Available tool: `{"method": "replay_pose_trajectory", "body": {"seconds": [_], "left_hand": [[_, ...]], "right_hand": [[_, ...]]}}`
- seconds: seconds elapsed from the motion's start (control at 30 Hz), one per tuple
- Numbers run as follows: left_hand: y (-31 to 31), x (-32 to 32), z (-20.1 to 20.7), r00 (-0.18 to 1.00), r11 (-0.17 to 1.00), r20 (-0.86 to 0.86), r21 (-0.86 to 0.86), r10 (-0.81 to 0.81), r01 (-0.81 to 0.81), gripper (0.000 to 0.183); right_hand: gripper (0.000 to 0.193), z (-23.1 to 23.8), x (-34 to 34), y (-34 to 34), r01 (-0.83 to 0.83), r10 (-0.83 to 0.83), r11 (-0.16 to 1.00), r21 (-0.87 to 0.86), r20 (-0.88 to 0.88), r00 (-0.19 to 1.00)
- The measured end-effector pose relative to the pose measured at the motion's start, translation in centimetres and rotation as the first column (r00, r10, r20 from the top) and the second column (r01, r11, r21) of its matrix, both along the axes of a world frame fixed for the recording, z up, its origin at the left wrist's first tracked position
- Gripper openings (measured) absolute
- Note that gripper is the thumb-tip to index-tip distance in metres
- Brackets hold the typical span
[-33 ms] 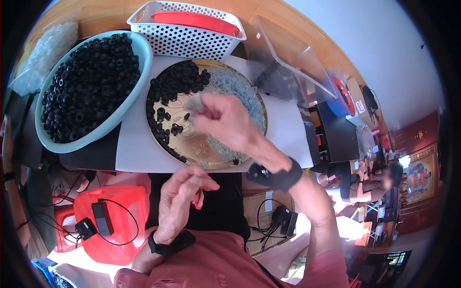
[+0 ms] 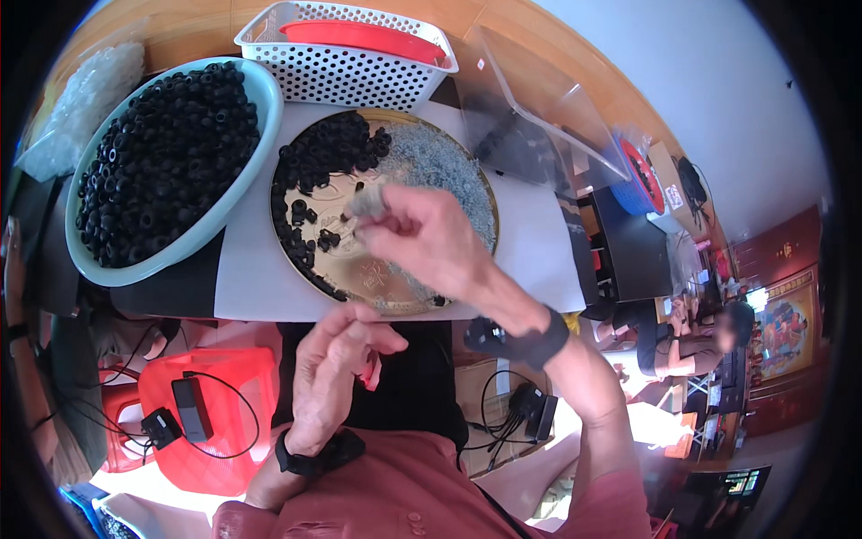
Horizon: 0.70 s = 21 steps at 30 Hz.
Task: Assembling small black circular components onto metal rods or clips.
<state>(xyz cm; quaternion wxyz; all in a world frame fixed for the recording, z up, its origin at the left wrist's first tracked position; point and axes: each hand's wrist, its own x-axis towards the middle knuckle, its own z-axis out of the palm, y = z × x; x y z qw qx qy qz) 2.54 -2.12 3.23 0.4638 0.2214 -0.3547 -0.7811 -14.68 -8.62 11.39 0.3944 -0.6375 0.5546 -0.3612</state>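
Note:
Over the middle of a round golden tray, my right hand has thumb and forefinger drawn together, with a greyish cover on a fingertip. A small dark bit shows at those fingertips; whether it is held is unclear. Small black ring-like pieces are heaped at the tray's far left, with several loose ones nearby. Tiny clear-grey pieces cover its right side. My left hand is at the table's near edge, fingers curled together. Something red shows beneath them, its kind mostly hidden.
A pale green basin full of black pieces stands left of the tray. Behind are a white perforated basket holding a red tray and a clear plastic box. A red stool is at lower left. Another person sits far right.
My right hand has shifted slightly over the tray, and a black piece now shows just above its fingertips. My left hand has barely moved, a little toward the tray.

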Motion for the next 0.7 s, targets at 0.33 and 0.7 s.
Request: {"method": "replay_pose_trajectory", "body": {"seconds": [0.33, 0.7], "left_hand": [[0.3, -1.8, 1.4, 0.993, 0.989, -0.107, 0.129, -0.056, 0.069, 0.024], [0.0, -1.6, 0.8, 0.997, 0.999, 0.070, 0.007, -0.041, 0.041, 0.023]], "right_hand": [[0.015, -2.3, -0.2, 9.7, 0.077, -0.091, 0.912, -0.403, -0.015, 0.996], [0.015, -0.4, -1.9, 8.2, -0.056, 0.062, 0.984, -0.172, 0.026, 0.998]]}}
